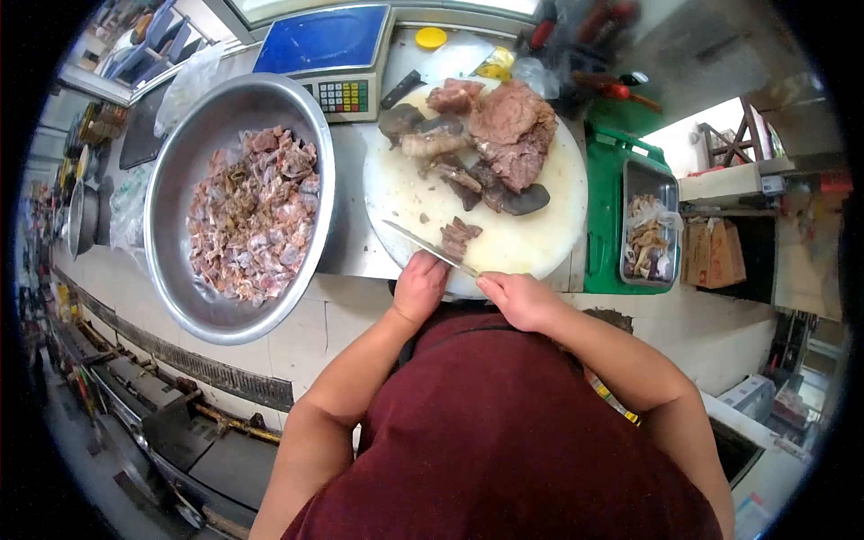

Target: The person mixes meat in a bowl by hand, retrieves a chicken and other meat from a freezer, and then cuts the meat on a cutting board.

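My right hand [520,301] grips the handle of a knife [423,240], whose blade slants to the far left, low over a round white cutting board [556,220]. My left hand [421,286] is at the board's near edge, its fingers curled in close to the near side of the blade. Whatever lies under those fingertips is hidden. Just beyond the blade is a small cluster of sliced cooked meat [460,236]. Farther back on the board are a large brown chunk of meat [515,130] and several dark grey pieces [515,198].
Left of the board stands a big metal basin [165,261] of chopped meat [256,216]. A digital scale [339,93] with a blue top is behind it. On the right, a tray [650,281] with scraps sits on a green bin [601,243]. A second knife [402,88] lies at the board's back edge.
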`<state>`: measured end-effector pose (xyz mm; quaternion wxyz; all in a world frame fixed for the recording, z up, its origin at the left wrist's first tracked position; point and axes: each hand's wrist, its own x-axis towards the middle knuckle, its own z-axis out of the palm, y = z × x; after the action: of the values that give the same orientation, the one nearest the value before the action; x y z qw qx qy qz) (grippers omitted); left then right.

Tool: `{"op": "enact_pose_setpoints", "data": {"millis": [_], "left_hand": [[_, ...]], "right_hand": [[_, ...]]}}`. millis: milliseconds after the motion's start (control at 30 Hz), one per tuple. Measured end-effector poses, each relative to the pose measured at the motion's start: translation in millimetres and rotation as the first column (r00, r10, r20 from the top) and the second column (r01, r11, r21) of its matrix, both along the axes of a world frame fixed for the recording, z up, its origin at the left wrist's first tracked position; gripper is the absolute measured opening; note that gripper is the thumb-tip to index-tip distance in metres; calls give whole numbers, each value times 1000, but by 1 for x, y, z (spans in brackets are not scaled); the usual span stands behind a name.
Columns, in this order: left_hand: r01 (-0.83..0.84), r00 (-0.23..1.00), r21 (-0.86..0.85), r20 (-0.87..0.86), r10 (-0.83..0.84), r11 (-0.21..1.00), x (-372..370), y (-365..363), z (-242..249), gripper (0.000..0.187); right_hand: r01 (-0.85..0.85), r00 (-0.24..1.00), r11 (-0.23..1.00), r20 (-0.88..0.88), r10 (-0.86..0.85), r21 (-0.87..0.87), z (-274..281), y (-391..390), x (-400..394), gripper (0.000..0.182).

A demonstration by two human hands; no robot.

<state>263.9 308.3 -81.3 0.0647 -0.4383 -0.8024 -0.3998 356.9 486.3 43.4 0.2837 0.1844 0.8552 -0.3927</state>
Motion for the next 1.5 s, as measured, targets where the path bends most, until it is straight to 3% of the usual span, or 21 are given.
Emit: {"op": "enact_pose_setpoints", "data": {"millis": [167, 367, 500, 600, 633, 700, 767, 833, 900, 1000, 1100, 1133, 1200, 1267, 1300, 1333, 1367, 1400, 1433, 1467, 1500], "left_hand": [[-4, 1000, -27, 17, 5, 1000, 2, -3, -2, 20], [-13, 999, -105, 42, 17, 994, -8, 1, 9, 18], [-15, 985, -201, 168, 50, 980, -29, 14, 28, 38], [267, 953, -316, -55, -299, 910, -51, 31, 41, 55], [267, 952, -316, -58, -299, 910, -55, 36, 43, 55], [384, 892, -586, 37, -451, 713, -59, 44, 46, 60], [313, 909, -669, 6, -417, 674, -54, 54, 50, 47], [412, 878, -654, 98, -469, 634, -56, 54, 38, 33], [416, 890, -633, 134, -437, 653, -53, 58, 39, 22], [349, 934, -587, 153, -324, 730, -46, 63, 31, 18], [241, 946, -476, 311, -94, 846, -41, 56, 45, 22], [125, 928, -310, 372, -1, 943, -40, 49, 50, 26], [-114, 859, -39, 499, 118, 993, -50, 32, 57, 33], [-323, 689, 12, 688, 227, 946, -75, -2, 107, 30], [-414, 612, 198, 783, 111, 888, -95, -23, 94, 35], [-445, 670, 219, 725, 161, 868, -112, -45, 128, 44], [-562, 543, 112, 797, 264, 820, -124, -67, 159, 51], [-600, 497, 170, 845, 199, 782, -140, -96, 159, 57], [-649, 376, 125, 910, 174, 750, -149, -118, 181, 57], [-644, 399, 214, 913, 84, 734, -175, -158, 155, 52], [-751, 385, 163, 895, 224, 640, -168, -159, 190, 45]], "right_hand": [[-60, 997, 996, -62, 56, -65, -13, 0, -14, 46], [56, 984, 998, -168, -61, -35, -8, 17, 21, 49], [169, 965, 985, -199, -173, -36, -2, 32, 28, 49], [264, 928, 961, -252, -275, -78, -1, 36, 35, 47], [311, 915, 945, -239, -325, -97, 2, 38, 36, 46], [351, 908, 929, -200, -367, -115, 1, 41, 42, 45], [365, 908, 920, -165, -386, -144, 1, 46, 49, 44], [392, 886, 914, -226, -405, -103, -7, 47, 57, 44], [444, 833, 860, -238, -499, -250, -11, 47, 63, 44], [464, 831, 843, -195, -521, -274, -9, 54, 67, 45], [497, 796, 817, -221, -563, -292, -15, 60, 72, 44], [470, 794, 825, -258, -551, -315, -11, 61, 71, 46], [474, 795, 822, -247, -553, -314, -6, 64, 70, 46], [482, 793, 823, -248, -556, -301, -8, 69, 72, 48], [475, 797, 827, -250, -549, -302, -9, 70, 73, 48], [490, 790, 811, -229, -568, -321, -9, 71, 73, 47], [505, 783, 794, -208, -587, -340, -8, 70, 71, 47], [499, 787, 797, -208, -581, -340, -6, 69, 69, 47], [481, 791, 812, -235, -565, -332, -4, 66, 65, 47], [462, 795, 825, -262, -548, -324, -1, 64, 61, 47], [457, 797, 828, -263, -543, -324, 2, 61, 56, 47]]}}
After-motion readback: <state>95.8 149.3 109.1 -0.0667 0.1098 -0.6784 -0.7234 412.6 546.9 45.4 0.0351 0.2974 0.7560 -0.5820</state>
